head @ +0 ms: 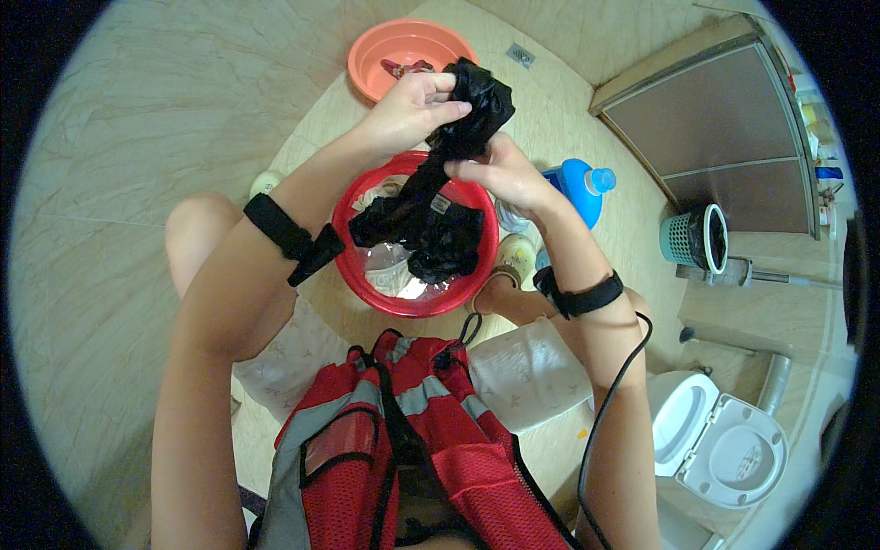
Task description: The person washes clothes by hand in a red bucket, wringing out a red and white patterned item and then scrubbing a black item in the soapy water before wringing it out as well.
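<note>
Both my hands grip a wet-looking black garment [440, 199] above a red plastic basin [417, 308]. My left hand [419, 110] pinches its bunched upper part between thumb and fingers. Lower and to the right, my right hand [505, 172] closes on the same cloth. The rest of the garment hangs down into the basin, with a small white label showing on it. Under and beside it, white cloth [388, 275] lies in water in the basin. Some fingertips are hidden by the black fabric.
Beyond the red basin stands an orange basin [412, 34] with a patterned cloth [405, 67]. A blue detergent bottle [581, 192] is at the right, near my clog [515, 254]. Farther right are a mesh waste bin [677, 237], a toilet [684, 412] and a floor drain [520, 55].
</note>
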Demonstrator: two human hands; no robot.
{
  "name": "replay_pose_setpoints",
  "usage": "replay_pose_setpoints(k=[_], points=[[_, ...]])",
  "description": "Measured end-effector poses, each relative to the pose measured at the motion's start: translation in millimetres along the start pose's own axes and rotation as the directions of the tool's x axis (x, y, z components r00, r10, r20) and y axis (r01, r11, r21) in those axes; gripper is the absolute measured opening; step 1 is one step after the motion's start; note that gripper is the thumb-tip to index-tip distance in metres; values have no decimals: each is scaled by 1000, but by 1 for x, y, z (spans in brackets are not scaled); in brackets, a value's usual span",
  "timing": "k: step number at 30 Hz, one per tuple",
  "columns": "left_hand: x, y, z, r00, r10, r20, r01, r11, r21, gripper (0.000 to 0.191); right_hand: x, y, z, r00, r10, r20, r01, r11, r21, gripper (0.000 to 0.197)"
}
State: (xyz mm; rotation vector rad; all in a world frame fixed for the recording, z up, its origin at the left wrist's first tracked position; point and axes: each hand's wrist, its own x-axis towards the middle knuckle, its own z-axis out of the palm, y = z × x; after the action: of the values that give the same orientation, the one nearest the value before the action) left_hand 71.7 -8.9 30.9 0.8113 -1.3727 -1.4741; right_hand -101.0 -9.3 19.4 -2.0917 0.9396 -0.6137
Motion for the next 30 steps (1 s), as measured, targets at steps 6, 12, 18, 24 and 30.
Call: replay_pose_setpoints(k=[6, 12, 18, 24, 30], points=[[0, 4, 2, 994, -20, -111, 15, 999, -42, 33, 12, 1, -18, 970, 115, -213, -54, 961, 271, 24], [-11, -18, 20, 910, 321, -261, -227, 915, 333, 31, 32, -23, -41, 627, 47, -778, -157, 985, -67, 45], [2, 12, 37, 909, 226, -351, -117, 945, 307, 36, 42, 4, -47, 579, 200, -791, -190, 976, 108, 45], [18, -12, 36, 860, 354, -367, -101, 824, 558, 54, 47, -25, -53, 612, 114, -782, 100, 971, 219, 34], [27, -9, 17, 837, -179, -518, -115, 867, -485, 31, 41, -52, 3, 719, 110, -686, -172, 985, -22, 46]])
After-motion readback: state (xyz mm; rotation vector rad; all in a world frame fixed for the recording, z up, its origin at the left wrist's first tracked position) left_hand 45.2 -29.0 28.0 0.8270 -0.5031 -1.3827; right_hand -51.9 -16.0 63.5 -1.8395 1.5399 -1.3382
